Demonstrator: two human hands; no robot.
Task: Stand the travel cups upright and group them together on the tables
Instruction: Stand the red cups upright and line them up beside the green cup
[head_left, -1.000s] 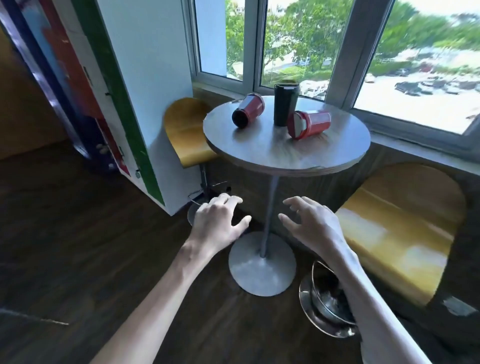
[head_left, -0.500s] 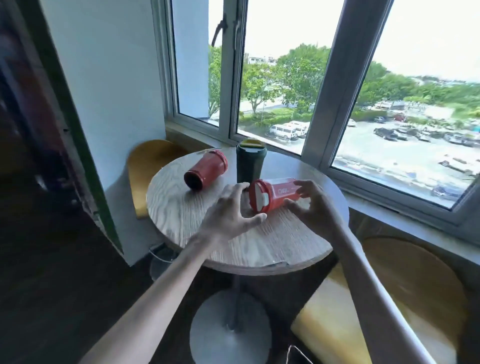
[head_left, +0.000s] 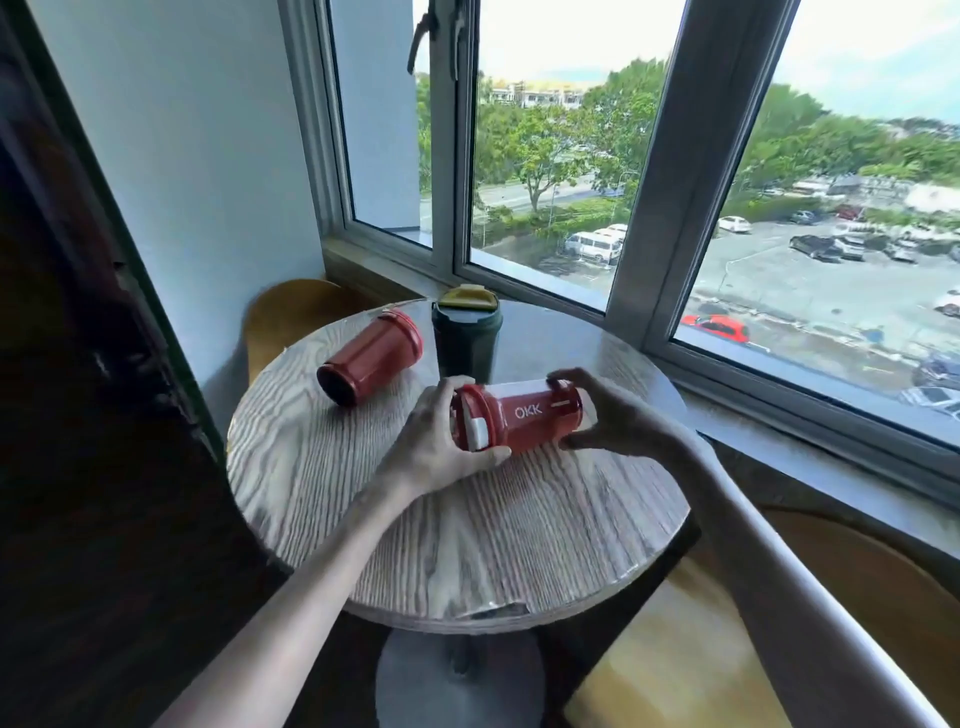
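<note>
Three travel cups are on a round wood-grain table. A red cup with white lettering lies on its side at the middle, lid end to the left. My left hand wraps around its lid end and my right hand grips its base end. A second red cup lies on its side at the back left, base toward me. Between them, at the back, a dark green cup with a yellow lid stands upright.
Windows and a sill run behind and to the right of the table. A yellow stool sits at the back left, another yellow seat at the lower right. A dark door edge fills the left.
I have come closer to the table. Both hands rose from below the table edge to the nearer red cup and closed on its two ends.
</note>
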